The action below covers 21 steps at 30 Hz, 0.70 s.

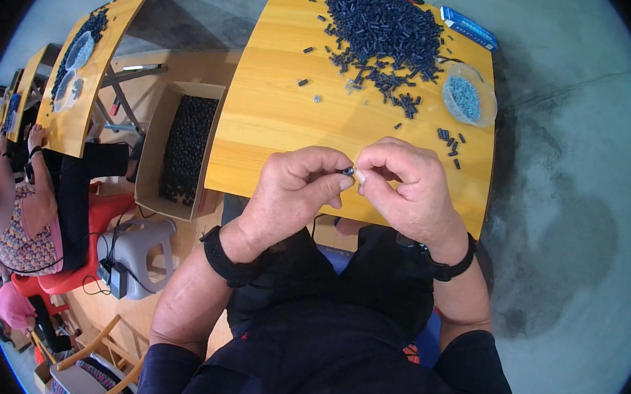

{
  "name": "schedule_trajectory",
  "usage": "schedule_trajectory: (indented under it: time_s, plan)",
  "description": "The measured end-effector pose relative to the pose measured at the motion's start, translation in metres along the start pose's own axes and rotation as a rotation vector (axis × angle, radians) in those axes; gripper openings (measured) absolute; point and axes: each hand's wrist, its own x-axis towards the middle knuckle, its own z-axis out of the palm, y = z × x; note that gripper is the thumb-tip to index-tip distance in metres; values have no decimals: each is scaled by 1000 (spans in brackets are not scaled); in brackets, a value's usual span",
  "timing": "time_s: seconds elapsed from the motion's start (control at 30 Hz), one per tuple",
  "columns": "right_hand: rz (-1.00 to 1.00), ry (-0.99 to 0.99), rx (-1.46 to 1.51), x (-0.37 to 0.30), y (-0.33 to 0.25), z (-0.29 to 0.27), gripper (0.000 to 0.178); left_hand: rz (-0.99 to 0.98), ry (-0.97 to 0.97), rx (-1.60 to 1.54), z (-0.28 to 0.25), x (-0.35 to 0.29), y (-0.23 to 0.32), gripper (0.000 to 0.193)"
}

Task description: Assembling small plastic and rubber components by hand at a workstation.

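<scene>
Together our 2 hands meet over the near edge of the yellow table (277, 119). Our left hand (293, 191) and right hand (406, 186) each pinch, fingers closed tight, an end of 1 small dark cylindrical part (348, 171) between thumb and forefinger. At 12 o'clock lies a heap of dark parts (383, 26); at 1 o'clock, a clear dish of pale bits (468, 98).

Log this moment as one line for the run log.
left hand: pinching small dark part | right hand: pinching same part | pile of dark parts: on yellow table
</scene>
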Motion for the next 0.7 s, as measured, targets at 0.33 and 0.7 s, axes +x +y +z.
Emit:
schedule_trajectory:
  time_s: [0.33, 0.7]
  plan:
    - [-89, 6, -114, 5, -4, 1, 11, -3, -31, -41, -1, 1, 1, 11]
    - [-15, 138, 16, 3, -7, 13, 13, 39, -11, -28, -3, 2, 5, 10]
